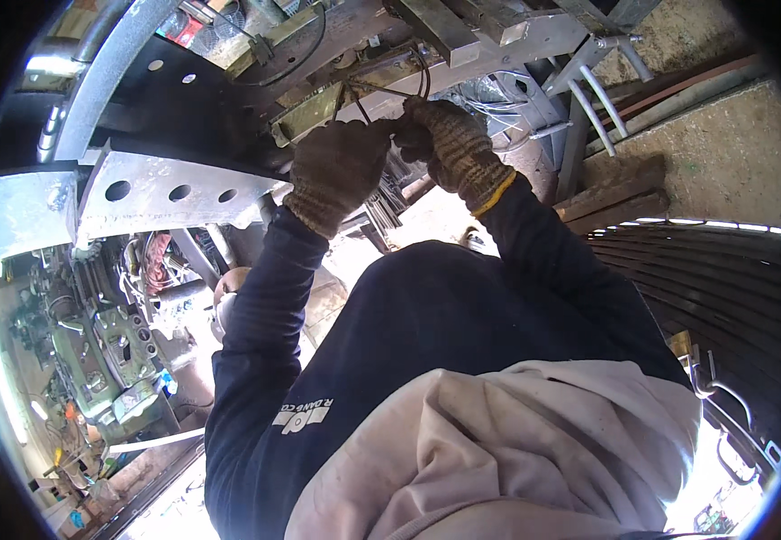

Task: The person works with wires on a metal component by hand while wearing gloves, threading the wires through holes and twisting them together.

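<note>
My left hand (341,169), in a soiled knit work glove, is closed with its knuckles up. Close beside it, my right hand (453,144), in a similar glove with a yellow cuff edge, is closed too. The fingers of both meet over a small dark piece that I cannot make out. Just beyond them, thin dark rods (379,88) cross in front of a worn metal bar (311,112). A dark cable loop (425,72) rises near my right hand. What lies inside the gloves' grip is hidden.
A grey steel plate with round holes (147,192) stands left of my left hand. Steel beams (489,61) run overhead beyond the hands. Round bars (599,106) stick out at the right. A green machine (107,360) is at the lower left, corrugated sheeting (705,288) at the right.
</note>
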The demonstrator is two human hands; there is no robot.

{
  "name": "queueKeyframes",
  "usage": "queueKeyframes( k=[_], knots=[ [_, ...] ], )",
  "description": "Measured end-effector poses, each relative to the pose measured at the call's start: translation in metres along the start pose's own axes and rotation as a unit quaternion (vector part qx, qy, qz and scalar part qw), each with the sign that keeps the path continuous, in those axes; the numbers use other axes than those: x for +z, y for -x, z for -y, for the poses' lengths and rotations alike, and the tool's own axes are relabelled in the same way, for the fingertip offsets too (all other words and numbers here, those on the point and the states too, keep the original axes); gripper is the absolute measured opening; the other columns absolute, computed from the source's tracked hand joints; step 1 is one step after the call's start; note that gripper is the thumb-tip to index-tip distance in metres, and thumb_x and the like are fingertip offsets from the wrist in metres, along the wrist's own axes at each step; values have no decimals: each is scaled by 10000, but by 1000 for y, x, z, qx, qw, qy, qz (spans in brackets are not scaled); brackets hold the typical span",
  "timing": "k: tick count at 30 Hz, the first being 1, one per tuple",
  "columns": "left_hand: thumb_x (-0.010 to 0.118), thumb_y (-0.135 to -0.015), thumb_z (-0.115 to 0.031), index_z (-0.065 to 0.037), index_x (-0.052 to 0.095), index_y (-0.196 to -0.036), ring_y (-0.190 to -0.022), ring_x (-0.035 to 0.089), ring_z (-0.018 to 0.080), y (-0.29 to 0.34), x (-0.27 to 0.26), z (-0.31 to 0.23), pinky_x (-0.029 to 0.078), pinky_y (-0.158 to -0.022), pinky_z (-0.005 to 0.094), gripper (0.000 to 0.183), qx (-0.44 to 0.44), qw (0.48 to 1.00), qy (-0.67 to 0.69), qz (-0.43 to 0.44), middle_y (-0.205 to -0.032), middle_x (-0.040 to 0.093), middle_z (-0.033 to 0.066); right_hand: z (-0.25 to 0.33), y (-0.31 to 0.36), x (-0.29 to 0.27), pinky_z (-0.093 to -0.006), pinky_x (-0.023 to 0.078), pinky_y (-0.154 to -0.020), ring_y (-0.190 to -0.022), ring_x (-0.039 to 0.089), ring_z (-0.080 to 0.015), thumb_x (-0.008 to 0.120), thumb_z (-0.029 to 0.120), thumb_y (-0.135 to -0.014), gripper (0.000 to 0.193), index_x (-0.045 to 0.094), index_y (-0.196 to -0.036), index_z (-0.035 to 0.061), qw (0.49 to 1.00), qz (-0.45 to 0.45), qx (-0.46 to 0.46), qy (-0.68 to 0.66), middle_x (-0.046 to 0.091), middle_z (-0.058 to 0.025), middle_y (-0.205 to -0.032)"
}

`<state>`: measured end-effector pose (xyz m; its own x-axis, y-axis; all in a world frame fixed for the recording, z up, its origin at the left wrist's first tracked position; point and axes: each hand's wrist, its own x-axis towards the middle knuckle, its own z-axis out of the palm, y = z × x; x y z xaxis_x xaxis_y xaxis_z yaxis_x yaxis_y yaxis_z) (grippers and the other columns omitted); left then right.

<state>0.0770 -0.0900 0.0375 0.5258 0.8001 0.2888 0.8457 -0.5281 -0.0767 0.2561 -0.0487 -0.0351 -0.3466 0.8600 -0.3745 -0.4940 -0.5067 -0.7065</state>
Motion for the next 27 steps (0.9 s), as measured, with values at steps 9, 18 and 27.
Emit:
queueKeyframes(
  k=[9,18,27],
  knots=[
    [635,-956,-373,-144,682,-840,-605,636,247,4,2,23,491,-565,413,261,44,997,33,-49,-645,601,51,-4,5,-2,-334,565,-642,-709,685,-175,700,341,-949,338,668,-1042,18,997,40,-31,61,715,-89,-885],
    [652,-940,-379,-128,627,-782,-579,653,281,3,20,19,506,-521,431,297,14,997,43,-66,-630,620,68,3,-1,-2,-335,562,-628,-722,678,-185,694,320,-968,287,668,-1056,48,999,10,-12,46,713,-69,-866],
    [658,-956,-390,-112,710,-815,-571,647,268,-6,13,43,516,-540,397,316,118,991,29,-49,-635,643,58,-23,-23,-13,-403,564,-871,-988,702,-335,678,127,-936,305,586,-1222,76,846,147,-296,419,705,-149,-1040]
  ],
)
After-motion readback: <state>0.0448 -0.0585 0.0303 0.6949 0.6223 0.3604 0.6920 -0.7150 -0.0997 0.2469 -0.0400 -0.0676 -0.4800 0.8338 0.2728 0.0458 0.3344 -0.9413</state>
